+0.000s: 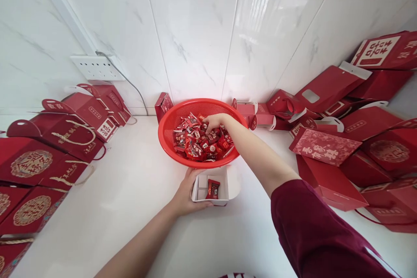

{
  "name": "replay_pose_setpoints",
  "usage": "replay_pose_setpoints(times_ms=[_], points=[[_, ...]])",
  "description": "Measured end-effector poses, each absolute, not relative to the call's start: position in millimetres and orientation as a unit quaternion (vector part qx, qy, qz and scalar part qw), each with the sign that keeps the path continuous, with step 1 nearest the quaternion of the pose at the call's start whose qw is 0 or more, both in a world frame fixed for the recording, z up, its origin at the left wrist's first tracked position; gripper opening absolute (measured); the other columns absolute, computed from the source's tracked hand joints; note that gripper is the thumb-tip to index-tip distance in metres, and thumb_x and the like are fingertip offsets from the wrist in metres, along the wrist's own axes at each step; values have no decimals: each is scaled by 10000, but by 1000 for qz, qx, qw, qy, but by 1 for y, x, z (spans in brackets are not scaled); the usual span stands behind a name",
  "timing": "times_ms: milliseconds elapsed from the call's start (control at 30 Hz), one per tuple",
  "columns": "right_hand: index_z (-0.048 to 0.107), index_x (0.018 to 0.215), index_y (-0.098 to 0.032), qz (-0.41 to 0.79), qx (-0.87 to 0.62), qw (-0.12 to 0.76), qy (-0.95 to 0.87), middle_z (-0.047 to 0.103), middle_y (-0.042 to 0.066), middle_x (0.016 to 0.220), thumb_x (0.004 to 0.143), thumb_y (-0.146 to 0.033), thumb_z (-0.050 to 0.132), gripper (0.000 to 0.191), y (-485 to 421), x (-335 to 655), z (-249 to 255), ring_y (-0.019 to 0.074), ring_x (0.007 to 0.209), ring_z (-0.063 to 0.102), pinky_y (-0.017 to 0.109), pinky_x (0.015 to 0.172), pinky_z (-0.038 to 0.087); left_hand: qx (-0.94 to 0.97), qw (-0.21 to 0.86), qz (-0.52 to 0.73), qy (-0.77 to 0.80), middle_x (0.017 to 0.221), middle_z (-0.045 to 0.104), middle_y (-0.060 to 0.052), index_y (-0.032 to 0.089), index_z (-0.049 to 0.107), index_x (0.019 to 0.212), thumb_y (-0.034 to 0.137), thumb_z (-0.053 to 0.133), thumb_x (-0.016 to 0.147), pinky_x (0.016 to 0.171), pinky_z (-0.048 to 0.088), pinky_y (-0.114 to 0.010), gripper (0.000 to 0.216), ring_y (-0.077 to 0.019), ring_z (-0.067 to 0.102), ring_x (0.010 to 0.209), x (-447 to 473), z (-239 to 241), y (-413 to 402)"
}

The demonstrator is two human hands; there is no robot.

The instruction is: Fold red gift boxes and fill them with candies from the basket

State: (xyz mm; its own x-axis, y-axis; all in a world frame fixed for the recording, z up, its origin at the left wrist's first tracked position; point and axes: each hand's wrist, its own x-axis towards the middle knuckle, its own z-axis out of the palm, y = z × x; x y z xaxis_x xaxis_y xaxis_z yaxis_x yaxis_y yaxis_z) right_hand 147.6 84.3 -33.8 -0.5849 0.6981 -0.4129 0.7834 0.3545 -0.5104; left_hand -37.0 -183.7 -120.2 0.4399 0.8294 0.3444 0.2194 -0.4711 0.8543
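My left hand grips the left side of a small open paper box, its thumb along the near edge. The box is white inside, and a red wrapped candy lies in it. Just behind it stands a red plastic basket holding a heap of red wrapped candies. My right hand reaches over the rim into this heap. Its fingers are bent down among the candies, closed, with the tips partly hidden, and what they hold cannot be made out.
Red gift boxes with rope handles crowd the left side of the white table. More red boxes are piled at the right. A small red box stands behind the basket, near the tiled wall with its power strip.
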Motion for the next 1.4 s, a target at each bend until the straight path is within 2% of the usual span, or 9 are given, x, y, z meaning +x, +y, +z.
replay_pose_setpoints(times_ms=[267,467,533,633,900,1000,1167,1267,1400], points=[[629,1282,-180,-471,337,-40,814,742,35,1075,881,-237,610,406,23,176,-8,168,941,700,244,789,561,754,386,418,329,1406,433,-137,279,421,1430,522,832,675,1097,379,-573,894,-388,427,1307,-36,-120,-182],[623,1268,-177,-667,281,-156,673,739,56,941,839,-398,716,492,-43,205,-3,152,706,730,240,640,599,748,385,429,329,1413,444,-132,284,430,1422,553,810,690,1108,361,-620,868,-396,421,1325,-33,-118,-183],[629,1271,-183,-662,280,-164,675,739,48,863,826,-432,737,521,-63,214,0,139,594,708,230,567,584,744,388,434,327,1416,448,-131,288,433,1418,570,802,693,1103,360,-637,861,-403,428,1319,-31,-117,-183],[666,1222,-187,-639,280,-160,698,732,38,805,826,-445,740,478,-89,222,5,144,599,697,242,558,579,748,383,437,321,1426,451,-131,275,437,1420,566,799,700,1102,354,-645,856,-427,429,1318,-30,-115,-183],[681,1064,-165,-459,392,-326,727,736,74,950,951,-407,556,295,-87,236,-3,178,851,704,306,799,568,748,384,437,319,1427,428,-133,275,426,1424,516,820,695,1126,332,-594,863,-395,410,1336,-31,-117,-182],[709,1007,-173,-400,419,-248,776,752,71,987,976,-364,494,289,-75,229,-7,199,916,702,317,865,536,745,389,437,319,1425,426,-132,279,425,1422,515,824,689,1126,331,-590,868,-393,411,1334,-31,-118,-182],[776,866,-205,-325,378,28,866,771,56,996,986,-325,460,358,-60,195,-8,224,916,701,318,875,502,753,385,429,318,1434,426,-137,274,423,1428,504,824,692,1127,333,-592,869,-397,408,1335,-32,-118,-182],[788,923,-218,-313,389,61,864,773,51,1026,911,-183,536,255,-45,181,-12,233,957,703,302,880,505,755,377,429,322,1444,421,-134,276,429,1426,504,823,693,1136,321,-592,863,-398,397,1346,-32,-117,-182],[615,1336,-177,-256,440,25,861,613,92,1381,890,-60,441,493,-30,177,-22,253,1250,580,323,1029,435,751,386,427,323,1455,409,-134,278,425,1431,501,828,689,1135,326,-583,872,-396,390,1355,-32,-116,-183]])
